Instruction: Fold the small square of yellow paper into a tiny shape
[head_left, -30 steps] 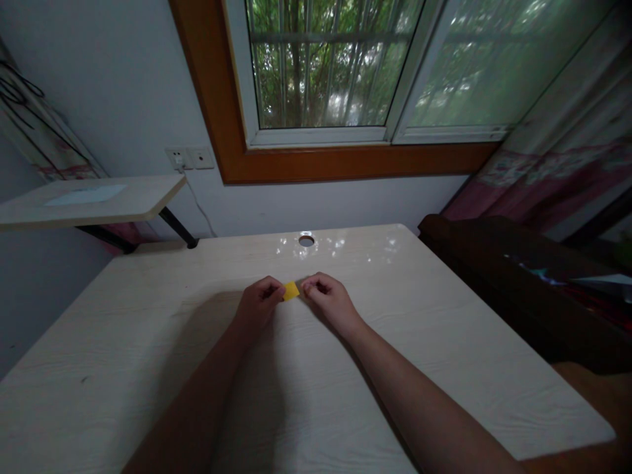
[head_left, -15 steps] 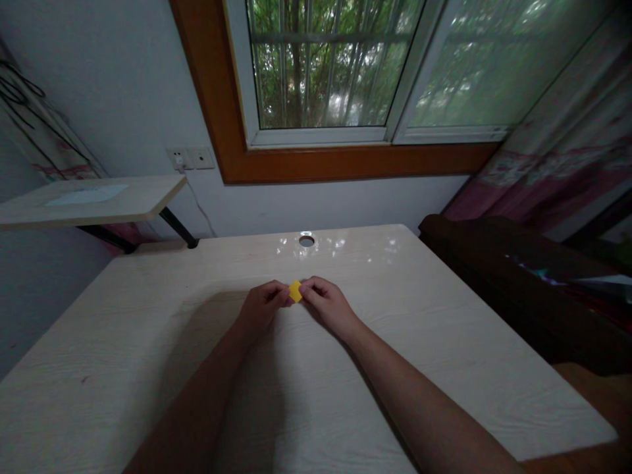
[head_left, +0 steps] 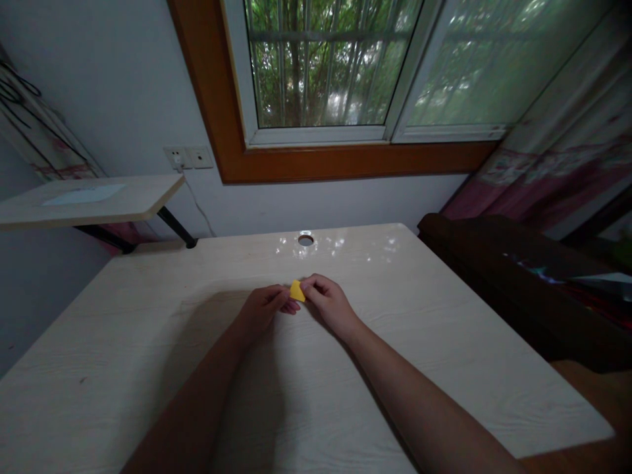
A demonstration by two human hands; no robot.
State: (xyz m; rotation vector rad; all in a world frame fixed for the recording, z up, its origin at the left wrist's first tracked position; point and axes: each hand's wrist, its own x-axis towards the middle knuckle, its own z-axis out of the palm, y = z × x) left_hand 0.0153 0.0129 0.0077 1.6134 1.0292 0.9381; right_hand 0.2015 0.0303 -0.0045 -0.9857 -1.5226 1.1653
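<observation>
left forearm (head_left: pixel 197 388): bare, slanted up from the bottom edge | left hand (head_left: pixel 261 307): thumb and forefinger pinched, couple other fingers (head_left: pixel 295 307) kinda poking out underneath | right forearm (head_left: pixel 415 382): bare too, angled in from bottom right | right hand (head_left: pixel 328 299): curled, thumb against forefinger, wrist pretty straight | hands super close, tips nearly meeting

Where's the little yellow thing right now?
In the head view, the yellow piece is just below the middle, between the left hand and the right hand, nearer the person than the desk's round hole.
</observation>
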